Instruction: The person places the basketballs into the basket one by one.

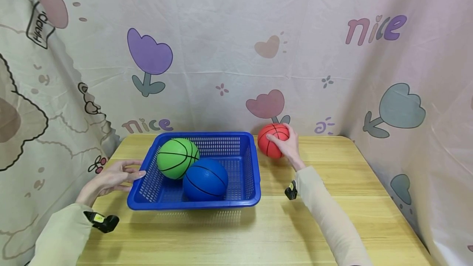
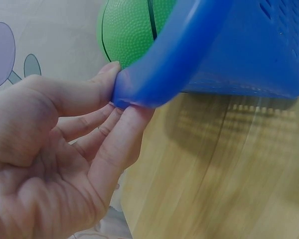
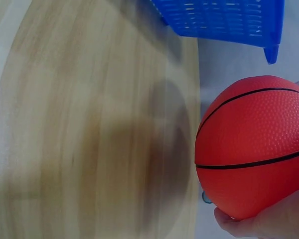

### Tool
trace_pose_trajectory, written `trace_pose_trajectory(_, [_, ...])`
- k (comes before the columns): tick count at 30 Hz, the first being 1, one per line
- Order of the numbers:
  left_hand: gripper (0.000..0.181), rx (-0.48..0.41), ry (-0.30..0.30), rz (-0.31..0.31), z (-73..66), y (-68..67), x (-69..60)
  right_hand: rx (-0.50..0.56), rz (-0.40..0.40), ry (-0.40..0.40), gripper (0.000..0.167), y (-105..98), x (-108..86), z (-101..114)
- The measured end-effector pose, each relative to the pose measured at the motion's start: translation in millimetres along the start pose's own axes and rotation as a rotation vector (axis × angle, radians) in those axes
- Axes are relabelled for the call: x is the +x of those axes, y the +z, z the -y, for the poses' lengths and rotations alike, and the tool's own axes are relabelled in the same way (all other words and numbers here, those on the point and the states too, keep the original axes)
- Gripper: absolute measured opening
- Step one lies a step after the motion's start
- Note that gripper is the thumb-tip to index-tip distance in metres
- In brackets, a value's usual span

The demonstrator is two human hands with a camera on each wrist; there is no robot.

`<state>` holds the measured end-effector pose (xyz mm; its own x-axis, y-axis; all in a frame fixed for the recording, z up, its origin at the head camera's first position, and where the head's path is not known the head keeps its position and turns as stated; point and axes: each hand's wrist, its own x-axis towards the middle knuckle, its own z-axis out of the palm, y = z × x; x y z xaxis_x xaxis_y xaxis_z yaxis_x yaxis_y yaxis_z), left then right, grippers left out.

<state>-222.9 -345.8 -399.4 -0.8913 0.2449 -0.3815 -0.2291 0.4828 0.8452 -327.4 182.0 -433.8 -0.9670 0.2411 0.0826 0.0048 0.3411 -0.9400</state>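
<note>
A blue plastic basket [image 1: 236,205] with perforated walls stands on the wooden table. My left hand [image 1: 117,177] pinches its left rim between thumb and fingers; the left wrist view shows the thumb on top of the rim [image 2: 164,69] and fingers beneath. Inside the basket, a green ball [image 1: 178,158] lies at the left, touching or close to a blue ball [image 1: 205,180]. Right of the basket, my right hand [image 1: 290,145] grips a red ball [image 1: 271,136] with black lines. In the right wrist view the red ball [image 3: 254,144] appears raised above the table, its shadow below.
The wooden table [image 1: 314,225] extends in front of the basket and to its right. A patterned cloth [image 1: 221,52] hangs behind the table and along both sides. Small black devices [image 1: 291,190] are strapped at both wrists.
</note>
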Motion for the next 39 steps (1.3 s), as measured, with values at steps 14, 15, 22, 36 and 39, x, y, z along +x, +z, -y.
trace_pose_trajectory(14, [0.079,0.006,-0.001,0.001,-0.7,0.1,-0.4,0.104,-0.036,-0.037,0.077,-1,-1.1,20])
trace_pose_trajectory(15, [0.079,0.007,0.0,0.002,-0.7,0.1,-0.4,0.112,-0.042,-0.04,0.076,-1,-1.1,21])
trace_pose_trajectory(22, [0.079,-0.001,0.003,0.01,-1.3,0.2,-0.6,0.138,-0.034,-0.067,0.077,0,-1.4,32])
trace_pose_trajectory(36, [0.08,0.011,-0.001,0.003,-2.1,0.1,-0.8,0.21,0.044,-0.147,0.07,8,-9.7,57])
trace_pose_trajectory(39, [0.08,0.01,0.0,0.006,-1.6,0.1,-1.0,0.241,0.084,-0.168,0.069,12,-12.1,62])
